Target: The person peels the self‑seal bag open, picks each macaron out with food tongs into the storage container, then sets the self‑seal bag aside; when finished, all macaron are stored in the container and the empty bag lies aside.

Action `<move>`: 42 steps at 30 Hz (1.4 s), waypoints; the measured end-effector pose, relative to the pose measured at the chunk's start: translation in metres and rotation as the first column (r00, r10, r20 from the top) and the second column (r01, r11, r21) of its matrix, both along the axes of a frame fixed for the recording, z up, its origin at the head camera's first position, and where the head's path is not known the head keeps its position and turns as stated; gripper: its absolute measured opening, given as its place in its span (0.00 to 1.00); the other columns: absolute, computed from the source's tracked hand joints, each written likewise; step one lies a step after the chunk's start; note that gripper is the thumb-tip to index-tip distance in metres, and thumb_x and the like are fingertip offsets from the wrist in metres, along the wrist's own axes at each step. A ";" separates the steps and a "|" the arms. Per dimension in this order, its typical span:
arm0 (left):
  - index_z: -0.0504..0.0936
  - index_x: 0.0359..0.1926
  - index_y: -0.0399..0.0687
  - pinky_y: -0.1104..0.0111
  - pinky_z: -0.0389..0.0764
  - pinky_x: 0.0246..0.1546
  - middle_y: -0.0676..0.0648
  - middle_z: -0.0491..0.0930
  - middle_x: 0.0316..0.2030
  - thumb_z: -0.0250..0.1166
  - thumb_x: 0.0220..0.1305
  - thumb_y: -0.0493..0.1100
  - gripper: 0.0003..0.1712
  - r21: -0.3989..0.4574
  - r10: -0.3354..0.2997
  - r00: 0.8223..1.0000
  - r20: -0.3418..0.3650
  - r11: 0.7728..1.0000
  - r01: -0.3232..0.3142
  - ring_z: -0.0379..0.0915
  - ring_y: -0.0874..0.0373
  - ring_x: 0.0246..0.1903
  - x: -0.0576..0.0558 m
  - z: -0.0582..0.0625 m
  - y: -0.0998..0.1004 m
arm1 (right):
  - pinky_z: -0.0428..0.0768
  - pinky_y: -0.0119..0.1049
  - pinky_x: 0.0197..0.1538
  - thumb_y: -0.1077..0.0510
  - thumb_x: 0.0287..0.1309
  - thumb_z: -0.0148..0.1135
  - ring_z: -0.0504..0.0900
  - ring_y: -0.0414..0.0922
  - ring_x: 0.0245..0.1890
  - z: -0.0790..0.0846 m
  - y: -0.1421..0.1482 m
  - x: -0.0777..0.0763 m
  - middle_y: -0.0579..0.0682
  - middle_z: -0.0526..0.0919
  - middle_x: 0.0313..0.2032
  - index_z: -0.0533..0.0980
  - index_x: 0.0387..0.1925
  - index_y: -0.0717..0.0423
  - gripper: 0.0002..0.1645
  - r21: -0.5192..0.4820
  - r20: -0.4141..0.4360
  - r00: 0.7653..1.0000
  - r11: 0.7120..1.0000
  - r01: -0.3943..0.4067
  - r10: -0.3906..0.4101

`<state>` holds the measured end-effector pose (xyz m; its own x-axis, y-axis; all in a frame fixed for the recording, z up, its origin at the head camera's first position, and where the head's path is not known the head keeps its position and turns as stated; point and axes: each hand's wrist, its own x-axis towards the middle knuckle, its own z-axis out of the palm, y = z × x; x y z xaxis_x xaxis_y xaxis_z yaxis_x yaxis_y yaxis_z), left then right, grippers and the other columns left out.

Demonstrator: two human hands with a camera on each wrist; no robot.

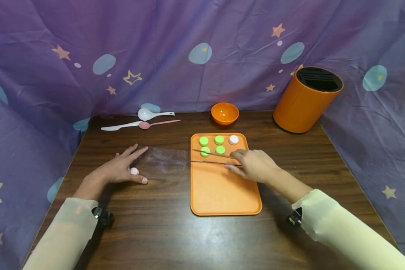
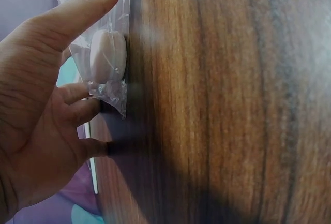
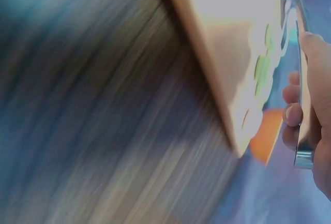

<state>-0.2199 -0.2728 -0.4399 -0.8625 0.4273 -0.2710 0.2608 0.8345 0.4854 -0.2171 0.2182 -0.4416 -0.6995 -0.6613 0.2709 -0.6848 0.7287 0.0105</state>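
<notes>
My left hand (image 1: pixel 121 167), fingers spread and thumb apart, rests at the left end of a clear plastic bag (image 1: pixel 167 159) lying on the table. Inside the bag, close to the thumb in the left wrist view, is a pale pink, macaron-like round piece (image 2: pixel 108 56). My right hand (image 1: pixel 256 165) grips a pair of metal tongs (image 1: pixel 216 162) above an orange tray (image 1: pixel 226 195). The tong arms point left and stand apart, with nothing seen between their tips. Several green round pieces (image 1: pixel 219 140) and a white one (image 1: pixel 234 140) sit at the tray's far end.
Behind the tray stands an orange bowl (image 1: pixel 224 113). At the back right is a tall orange knife block (image 1: pixel 307 101). A white ladle (image 1: pixel 152 114), a white knife (image 1: pixel 119 126) and a pink spoon (image 1: pixel 155 124) lie at the back left. A purple curtain (image 1: pixel 175 67) hangs behind.
</notes>
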 end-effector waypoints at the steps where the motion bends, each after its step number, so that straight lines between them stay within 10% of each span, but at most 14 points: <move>1: 0.50 0.91 0.55 0.17 0.39 0.77 0.27 0.38 0.89 0.83 0.58 0.68 0.72 -0.002 -0.002 1.000 0.000 1.000 0.002 0.41 0.20 0.85 0.000 0.000 -0.001 | 0.86 0.50 0.27 0.37 0.74 0.71 0.86 0.49 0.22 0.000 -0.008 -0.001 0.50 0.90 0.33 0.86 0.48 0.56 0.25 0.008 0.003 1.000 1.000 -0.020 0.020; 21: 0.50 0.91 0.56 0.20 0.48 0.79 0.28 0.42 0.88 0.88 0.53 0.63 0.76 0.012 0.028 0.999 -0.018 1.000 -0.028 0.43 0.11 0.81 -0.001 -0.005 -0.010 | 0.87 0.45 0.29 0.31 0.80 0.60 0.84 0.43 0.26 -0.017 -0.159 -0.024 0.45 0.84 0.32 0.79 0.37 0.49 0.28 0.098 0.063 0.979 0.975 -0.201 0.195; 42: 0.50 0.91 0.57 0.21 0.50 0.78 0.28 0.42 0.88 0.88 0.53 0.63 0.75 -0.005 0.030 0.999 -0.020 1.000 -0.030 0.43 0.10 0.80 0.002 -0.006 -0.012 | 0.92 0.48 0.39 0.34 0.83 0.56 0.93 0.48 0.38 -0.026 -0.196 -0.021 0.45 0.90 0.37 0.83 0.41 0.49 0.26 0.081 0.100 0.967 0.967 -0.243 0.235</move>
<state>-0.2179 -0.2843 -0.4458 -0.8801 0.4000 -0.2559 0.2456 0.8446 0.4757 -0.2380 0.0221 -0.4673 -0.5367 -0.8312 0.1452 -0.8400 0.5426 0.0009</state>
